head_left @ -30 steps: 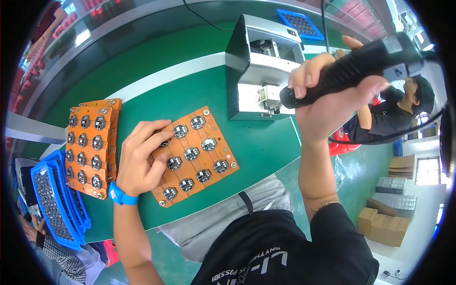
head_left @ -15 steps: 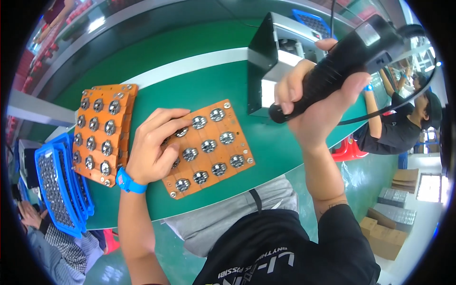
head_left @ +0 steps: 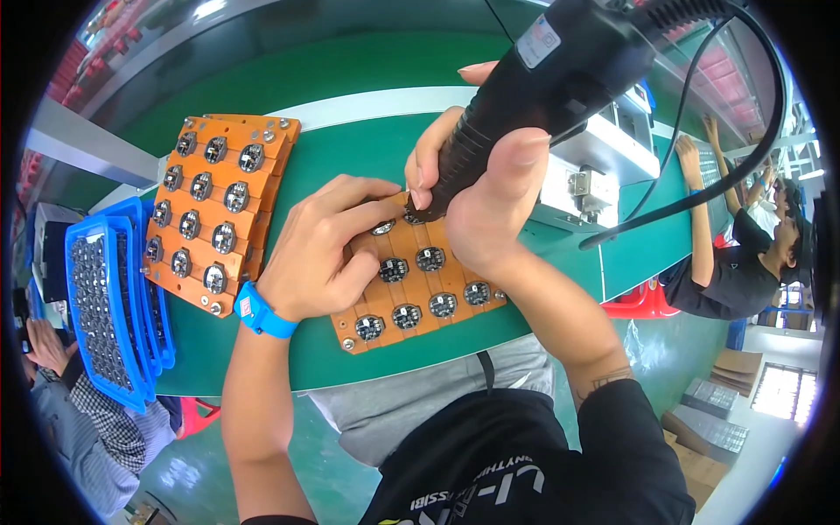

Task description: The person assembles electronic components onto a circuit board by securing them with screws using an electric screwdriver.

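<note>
My right hand (head_left: 490,192) is wrapped round a thick black corded power screwdriver (head_left: 516,92), held slanting over an orange fixture plate (head_left: 413,290). Its lower end meets the plate's far part, by a round component; the exact tip is hidden. Across the plate's left side lies my left hand (head_left: 306,254), a blue band (head_left: 262,317) round its wrist. Its fingers are apart, with the index finger reaching close to the screwdriver's lower end. Round dark-and-silver components (head_left: 407,316) sit in rows on the plate. Some are covered by my hands.
Left of my hand stand stacked orange plates (head_left: 226,173) with similar components. Blue trays (head_left: 131,401) of small parts lean at the table's left end. A grey-white machine (head_left: 612,149) stands beyond my right hand, near the screwdriver's black cable (head_left: 739,181). Another person (head_left: 744,262) sits at right.
My right hand has brought the screwdriver left, from beside the machine to the orange plate's far part. My left hand stays on the plate. The whole view has shifted somewhat.
</note>
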`<move>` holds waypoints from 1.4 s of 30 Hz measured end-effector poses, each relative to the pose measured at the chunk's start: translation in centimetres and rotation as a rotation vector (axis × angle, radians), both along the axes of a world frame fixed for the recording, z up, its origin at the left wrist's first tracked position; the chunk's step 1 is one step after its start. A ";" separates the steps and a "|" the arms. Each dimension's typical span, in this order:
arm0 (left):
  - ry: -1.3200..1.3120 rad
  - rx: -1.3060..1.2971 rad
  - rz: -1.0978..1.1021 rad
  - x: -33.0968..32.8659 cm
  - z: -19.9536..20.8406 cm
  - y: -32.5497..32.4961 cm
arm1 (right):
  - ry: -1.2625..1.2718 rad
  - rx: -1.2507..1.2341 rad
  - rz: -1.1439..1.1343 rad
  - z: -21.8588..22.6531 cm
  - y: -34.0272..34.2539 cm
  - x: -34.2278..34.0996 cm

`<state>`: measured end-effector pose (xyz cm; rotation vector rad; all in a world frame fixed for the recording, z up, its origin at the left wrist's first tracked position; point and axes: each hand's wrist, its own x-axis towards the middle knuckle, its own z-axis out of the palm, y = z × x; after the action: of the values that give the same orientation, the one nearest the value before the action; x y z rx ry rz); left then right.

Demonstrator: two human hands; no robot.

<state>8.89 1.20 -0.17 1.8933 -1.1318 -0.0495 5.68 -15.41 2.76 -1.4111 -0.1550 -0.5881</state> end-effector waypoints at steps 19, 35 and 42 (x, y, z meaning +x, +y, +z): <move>0.121 -0.058 -0.031 -0.5 1.4 -0.2 | -0.165 0.343 0.371 -1.4 0.2 1.5; -0.174 0.083 0.102 -0.3 1.7 -0.2 | -0.185 0.118 0.083 4.5 -4.9 -2.6; -0.134 0.023 0.123 -0.3 1.4 -0.6 | -0.298 0.231 -0.043 6.4 -11.4 -7.0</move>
<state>8.54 0.60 1.25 2.0072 -1.1050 0.1348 -1.31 -26.77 9.14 -1.1007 -0.2850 -0.8239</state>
